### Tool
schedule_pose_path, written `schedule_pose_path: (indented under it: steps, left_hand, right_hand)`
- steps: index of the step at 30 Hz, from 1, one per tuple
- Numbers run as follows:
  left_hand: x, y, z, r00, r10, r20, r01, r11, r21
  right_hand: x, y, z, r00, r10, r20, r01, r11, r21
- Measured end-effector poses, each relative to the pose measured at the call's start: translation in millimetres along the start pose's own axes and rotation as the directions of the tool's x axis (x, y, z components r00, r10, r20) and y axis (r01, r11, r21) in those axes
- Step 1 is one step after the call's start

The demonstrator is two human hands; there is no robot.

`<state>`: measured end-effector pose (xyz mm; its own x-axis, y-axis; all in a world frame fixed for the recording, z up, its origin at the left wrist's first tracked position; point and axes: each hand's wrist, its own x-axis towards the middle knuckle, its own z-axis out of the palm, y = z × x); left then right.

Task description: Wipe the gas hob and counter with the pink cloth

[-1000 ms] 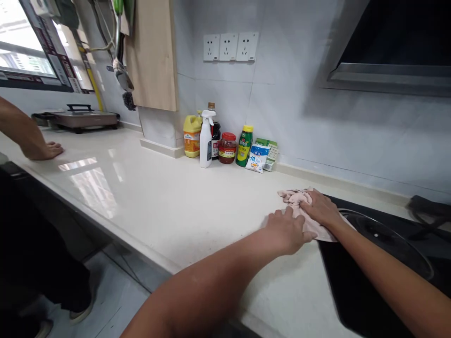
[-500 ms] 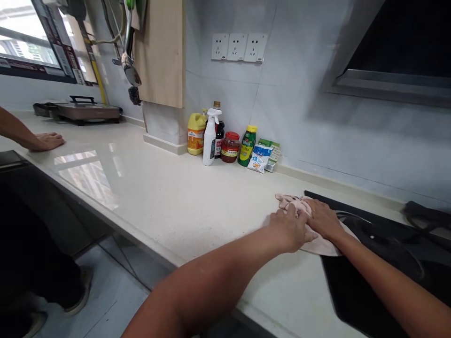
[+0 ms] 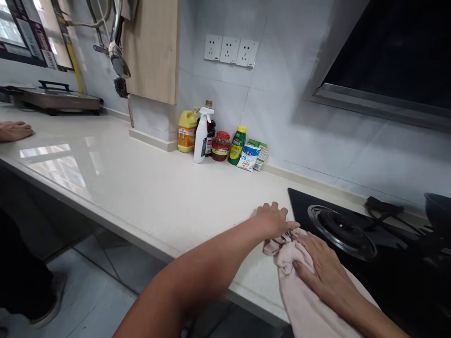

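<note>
A pale pink cloth (image 3: 303,295) lies bunched over the left edge of the black cooktop (image 3: 326,213) and the white counter (image 3: 169,202), its lower part hanging toward the front. My right hand (image 3: 322,265) presses down on the bunched part, thumb and fingers closed about its folds. Beside it, my left hand (image 3: 273,219) rests on the counter with fingers spread, its thumb touching the cloth's far end.
Along the wall stand a white spray bottle (image 3: 201,136), a yellow jug (image 3: 186,131), a red-lidded jar (image 3: 221,146), a green bottle (image 3: 237,145) and a small packet (image 3: 248,157). A co-worker's hand (image 3: 14,131) rests on the counter at far left. An electric pan (image 3: 59,101) sits behind it.
My right hand has drawn the cloth nearer to me, off the burner ring, which now shows. My left hand has moved off the cloth's top onto the counter. The view has shifted right.
</note>
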<state>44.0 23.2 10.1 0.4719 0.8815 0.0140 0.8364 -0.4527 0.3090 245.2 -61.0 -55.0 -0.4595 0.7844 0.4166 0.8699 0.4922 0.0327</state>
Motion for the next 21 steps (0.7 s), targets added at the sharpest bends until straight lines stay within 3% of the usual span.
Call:
schedule_pose_path:
  steps: [4, 8, 15, 18, 21]
  left_hand:
    - [-2, 1, -1.5, 1.000, 0.010, 0.011, -0.010, 1.000, 0.022]
    - [-1, 1, -2.5, 1.000, -0.003, 0.010, 0.003, 1.000, 0.015]
    - [2, 0, -1.2, 1.000, 0.007, 0.011, -0.007, 1.000, 0.018]
    - [1, 2, -3.5, 1.000, -0.005, 0.004, 0.005, 1.000, -0.010]
    - [-1, 4, -6.5, 0.999, -0.036, 0.006, 0.036, 0.997, -0.061]
  right_hand:
    - [-13, -2, -2, 0.999, -0.037, -0.007, 0.037, 0.999, -0.006]
    - [-3, 8, 5, 0.999, -0.046, 0.011, 0.046, 0.999, -0.003]
    - [53, 44, 28, 1.000, -0.003, -0.014, 0.003, 1.000, 0.001]
    - [82, 66, 40, 1.000, -0.013, 0.011, 0.013, 1.000, -0.014]
    - [110, 83, 52, 0.997, 0.057, 0.053, -0.055, 0.997, -0.053]
